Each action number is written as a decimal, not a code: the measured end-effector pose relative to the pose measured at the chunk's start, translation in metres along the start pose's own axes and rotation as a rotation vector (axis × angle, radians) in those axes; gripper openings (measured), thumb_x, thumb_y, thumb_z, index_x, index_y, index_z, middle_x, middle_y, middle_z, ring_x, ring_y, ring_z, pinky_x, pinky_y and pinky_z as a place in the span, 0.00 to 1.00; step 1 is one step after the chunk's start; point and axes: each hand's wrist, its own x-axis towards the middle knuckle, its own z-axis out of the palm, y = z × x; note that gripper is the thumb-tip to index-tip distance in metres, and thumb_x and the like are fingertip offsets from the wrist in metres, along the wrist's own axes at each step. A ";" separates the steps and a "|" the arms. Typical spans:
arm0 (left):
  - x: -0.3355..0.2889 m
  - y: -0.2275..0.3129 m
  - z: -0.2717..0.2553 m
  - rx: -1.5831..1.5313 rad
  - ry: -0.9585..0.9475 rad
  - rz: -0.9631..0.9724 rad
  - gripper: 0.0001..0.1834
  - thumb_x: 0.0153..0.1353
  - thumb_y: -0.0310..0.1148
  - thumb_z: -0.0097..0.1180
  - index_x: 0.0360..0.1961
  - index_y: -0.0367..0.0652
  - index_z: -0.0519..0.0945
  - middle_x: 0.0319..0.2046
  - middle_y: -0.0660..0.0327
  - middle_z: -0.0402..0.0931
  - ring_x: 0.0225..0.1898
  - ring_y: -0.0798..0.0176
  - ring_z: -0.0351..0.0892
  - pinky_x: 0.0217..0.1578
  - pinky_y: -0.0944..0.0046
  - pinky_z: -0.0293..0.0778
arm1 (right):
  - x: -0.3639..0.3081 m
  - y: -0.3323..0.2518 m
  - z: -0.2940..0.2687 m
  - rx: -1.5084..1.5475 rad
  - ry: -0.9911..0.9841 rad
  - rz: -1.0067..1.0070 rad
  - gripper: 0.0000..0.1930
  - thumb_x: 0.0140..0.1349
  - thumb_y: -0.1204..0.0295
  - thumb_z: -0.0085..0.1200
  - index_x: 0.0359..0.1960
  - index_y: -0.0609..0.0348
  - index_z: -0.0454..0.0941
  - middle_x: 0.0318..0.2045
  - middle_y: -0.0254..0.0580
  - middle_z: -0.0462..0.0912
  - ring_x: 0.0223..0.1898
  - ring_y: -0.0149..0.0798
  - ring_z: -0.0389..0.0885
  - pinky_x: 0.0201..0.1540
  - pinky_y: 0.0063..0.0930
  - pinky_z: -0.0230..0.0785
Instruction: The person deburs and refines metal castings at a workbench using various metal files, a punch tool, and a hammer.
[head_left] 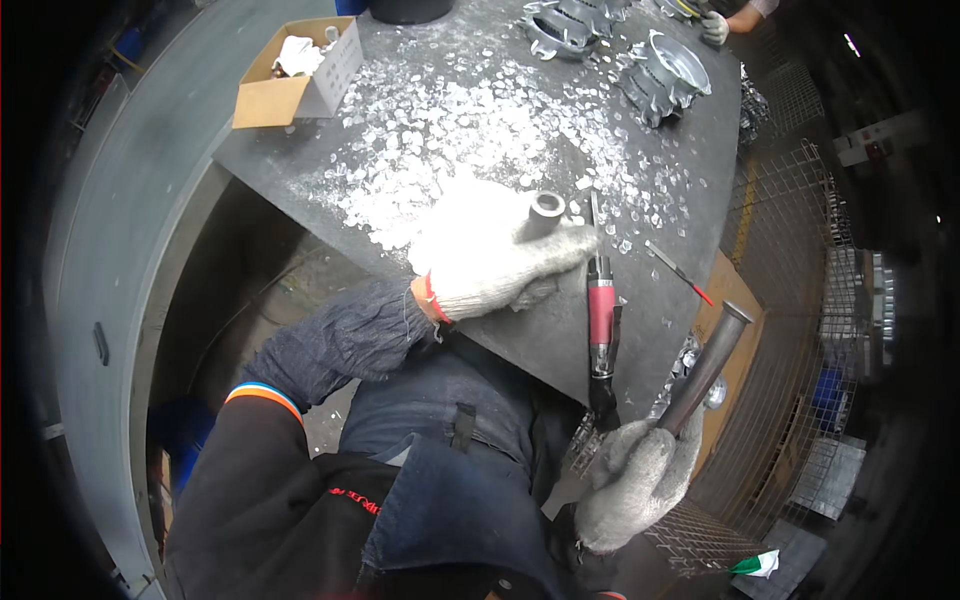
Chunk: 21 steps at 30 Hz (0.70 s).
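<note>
My left hand (pixel 500 265), in a white knit glove, is over the table's near edge. Its fingers are wrapped round a short metal tube (pixel 545 207), whose hollow end points up. Low on the right, past the table edge, my right hand (pixel 640 480) in a grey-white glove grips a long dark metal tube (pixel 705 370) with a flared end, tilted up and to the right. Just right of my left hand lies a red and black air tool (pixel 601 315) with a thin blade pointing away; neither hand holds its body.
Shiny metal flakes (pixel 480 130) cover much of the dark table (pixel 540 350). Ring-shaped metal castings (pixel 665 78) stand at the back right, near another person's gloved hand (pixel 715 28). A cardboard box (pixel 300 75) sits back left; a red-handled file (pixel 680 272) lies right. Wire-mesh cages (pixel 780 220) stand beyond.
</note>
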 end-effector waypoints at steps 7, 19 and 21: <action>0.007 0.005 -0.007 0.472 -0.212 0.002 0.21 0.75 0.51 0.64 0.40 0.41 0.87 0.25 0.59 0.81 0.27 0.64 0.77 0.30 0.60 0.73 | 0.003 -0.004 -0.005 -0.029 -0.070 -0.060 0.33 0.80 0.65 0.52 0.79 0.73 0.59 0.21 0.29 0.71 0.18 0.20 0.64 0.17 0.19 0.51; 0.002 0.009 -0.009 0.667 -0.293 0.211 0.19 0.70 0.54 0.69 0.37 0.50 0.93 0.29 0.61 0.88 0.33 0.62 0.84 0.36 0.59 0.78 | 0.036 -0.027 0.007 -0.960 -0.551 -0.364 0.14 0.76 0.70 0.60 0.59 0.62 0.80 0.41 0.43 0.87 0.40 0.44 0.86 0.46 0.33 0.80; -0.003 0.006 -0.010 0.923 -0.122 0.432 0.23 0.71 0.59 0.65 0.37 0.51 0.94 0.32 0.61 0.89 0.36 0.58 0.88 0.38 0.58 0.80 | 0.029 -0.009 0.006 -0.651 -0.321 -0.222 0.15 0.78 0.70 0.59 0.60 0.64 0.77 0.42 0.45 0.86 0.35 0.38 0.84 0.40 0.32 0.79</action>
